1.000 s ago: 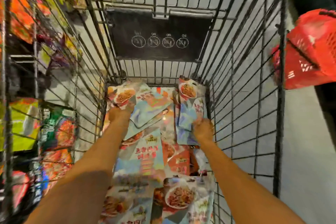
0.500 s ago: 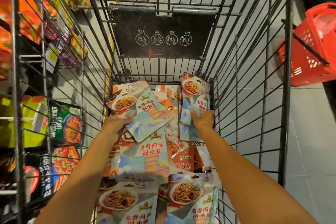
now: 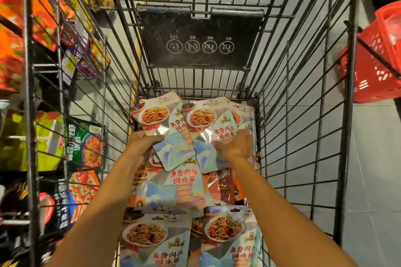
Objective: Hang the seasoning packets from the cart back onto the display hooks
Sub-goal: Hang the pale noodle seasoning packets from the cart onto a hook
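Two hands are inside the cart (image 3: 303, 136), near its far end below the black flap (image 3: 199, 37). The left hand (image 3: 141, 145) grips the left packet (image 3: 161, 123) by its lower edge. The right hand (image 3: 235, 147) clasps the right packet (image 3: 206, 134), fingers over its front. The two packets overlap. A pile of packets (image 3: 173, 191) covers the cart floor. A red basket (image 3: 373, 67) sits right of the cart.

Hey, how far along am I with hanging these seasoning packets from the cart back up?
Early. Nothing visibly rehung yet. In hand: left hand grips a first packet, right hand a second packet, both inside the cart. Left: loose packets cover the cart floor, all bound for the display rack.
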`<state>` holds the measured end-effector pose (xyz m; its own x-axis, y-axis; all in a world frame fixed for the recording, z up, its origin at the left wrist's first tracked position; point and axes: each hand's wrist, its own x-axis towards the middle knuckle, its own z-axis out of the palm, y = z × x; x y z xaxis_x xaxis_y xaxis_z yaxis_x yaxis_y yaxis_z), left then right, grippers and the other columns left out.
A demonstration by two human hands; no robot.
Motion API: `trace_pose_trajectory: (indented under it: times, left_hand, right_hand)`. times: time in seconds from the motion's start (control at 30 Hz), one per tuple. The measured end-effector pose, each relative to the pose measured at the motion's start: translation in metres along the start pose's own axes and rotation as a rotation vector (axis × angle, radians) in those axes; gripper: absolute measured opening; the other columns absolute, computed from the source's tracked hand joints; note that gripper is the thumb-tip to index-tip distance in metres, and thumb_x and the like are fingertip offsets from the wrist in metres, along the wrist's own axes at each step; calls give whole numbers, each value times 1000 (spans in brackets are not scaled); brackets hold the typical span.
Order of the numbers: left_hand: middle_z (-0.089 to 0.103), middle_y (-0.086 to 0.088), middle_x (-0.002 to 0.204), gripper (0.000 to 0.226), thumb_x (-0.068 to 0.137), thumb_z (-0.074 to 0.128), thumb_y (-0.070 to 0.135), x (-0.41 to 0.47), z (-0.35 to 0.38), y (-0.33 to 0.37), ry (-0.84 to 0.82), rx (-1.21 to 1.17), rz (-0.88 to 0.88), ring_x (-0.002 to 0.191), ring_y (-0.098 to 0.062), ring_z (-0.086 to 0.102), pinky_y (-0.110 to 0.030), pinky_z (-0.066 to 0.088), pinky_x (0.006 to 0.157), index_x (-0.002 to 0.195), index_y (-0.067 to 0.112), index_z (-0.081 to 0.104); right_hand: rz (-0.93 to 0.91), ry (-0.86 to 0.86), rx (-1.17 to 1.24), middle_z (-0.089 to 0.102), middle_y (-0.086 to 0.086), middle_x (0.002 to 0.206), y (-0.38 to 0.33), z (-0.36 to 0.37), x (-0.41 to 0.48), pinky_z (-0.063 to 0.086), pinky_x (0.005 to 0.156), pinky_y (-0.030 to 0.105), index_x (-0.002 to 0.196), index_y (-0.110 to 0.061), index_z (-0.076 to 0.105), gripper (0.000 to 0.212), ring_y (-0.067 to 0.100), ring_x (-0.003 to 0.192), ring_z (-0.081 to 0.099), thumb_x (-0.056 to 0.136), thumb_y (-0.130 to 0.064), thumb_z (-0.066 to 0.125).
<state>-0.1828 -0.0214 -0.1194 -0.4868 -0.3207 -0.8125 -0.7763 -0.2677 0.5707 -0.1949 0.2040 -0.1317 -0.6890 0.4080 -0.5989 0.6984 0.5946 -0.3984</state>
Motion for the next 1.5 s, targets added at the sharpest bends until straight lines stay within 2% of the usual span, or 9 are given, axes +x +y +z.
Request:
trace_pose_trajectory:
  times: [0.3, 0.43, 0.57, 0.67, 0.8, 0.93, 1.07, 1.23, 1.5]
  left_hand:
    - [63, -17, 105, 12, 79, 67, -9, -12, 15, 0, -2, -130, -1, 51, -15, 67, -26, 55, 45, 79, 2, 62]
    - [66, -23, 110, 26, 74, 74, -6, -37, 7, 7, 96, -20, 110, 84, -27, 66, -40, 54, 78, 98, -1, 65]
    - [64, -11, 87, 16, 75, 75, -1, -87, -9, 28, 146, 123, 329, 49, -6, 59, -15, 45, 44, 82, 7, 63]
    - [64, -10, 69, 16, 78, 74, 7, -137, -26, 48, 187, 205, 437, 58, -19, 55, -27, 44, 56, 68, 8, 62]
    - [44, 6, 34, 40, 82, 73, 17, -216, -51, 64, 250, 152, 518, 33, -7, 39, -20, 32, 36, 49, 15, 50]
    - [53, 9, 51, 23, 84, 69, 16, -308, -79, 66, 391, 54, 676, 51, -8, 45, -9, 36, 41, 66, 17, 56]
    - [61, -2, 66, 22, 86, 67, 17, -409, -109, 43, 534, -155, 752, 53, -7, 56, -15, 43, 50, 92, -3, 66]
    - [46, -9, 52, 36, 83, 69, 32, -545, -156, -11, 715, -199, 821, 36, -13, 38, -19, 29, 37, 67, 4, 54]
    - [69, 4, 75, 13, 80, 73, 19, -725, -218, -132, 1136, -390, 892, 60, -2, 61, -9, 45, 52, 87, 10, 69]
  right_hand:
    - [251, -347, 523, 59, 12, 58, 3, -22, -3, 43, 35, 22, 75, -6, 54, 26, 23, 45, 56, 72, 0, 79]
    - [169, -340, 605, 68, 18, 85, 0, -45, -20, 56, 44, 37, 106, 0, 60, 30, 26, 58, 64, 79, 0, 73]
    - [43, -355, 680, 67, 10, 70, -10, -81, -46, 51, 35, 28, 106, 1, 62, 27, 14, 41, 63, 81, 1, 71]
    - [-102, -418, 703, 68, 3, 60, -24, -116, -73, 50, 37, 27, 108, -1, 63, 34, 13, 42, 61, 76, -2, 75]
    - [-280, -456, 709, 71, 21, 84, -49, -165, -120, 55, 67, 61, 98, -5, 67, 30, 41, 69, 67, 73, -16, 79]
    - [-403, -609, 759, 71, 13, 72, -69, -207, -175, 55, 47, 36, 95, -2, 67, 25, 29, 56, 67, 76, -15, 77]
    - [-589, -777, 706, 67, 13, 68, -80, -243, -243, 54, 46, 36, 80, -6, 67, 14, 28, 52, 64, 75, -15, 77]
    - [-817, -984, 569, 72, 10, 77, -82, -271, -348, 56, 66, 57, 85, -15, 67, 11, 33, 67, 68, 77, -17, 74]
    - [-1047, -1372, 490, 68, 9, 78, -63, -248, -520, 54, 53, 36, 93, -10, 63, 7, 24, 65, 63, 87, -7, 63]
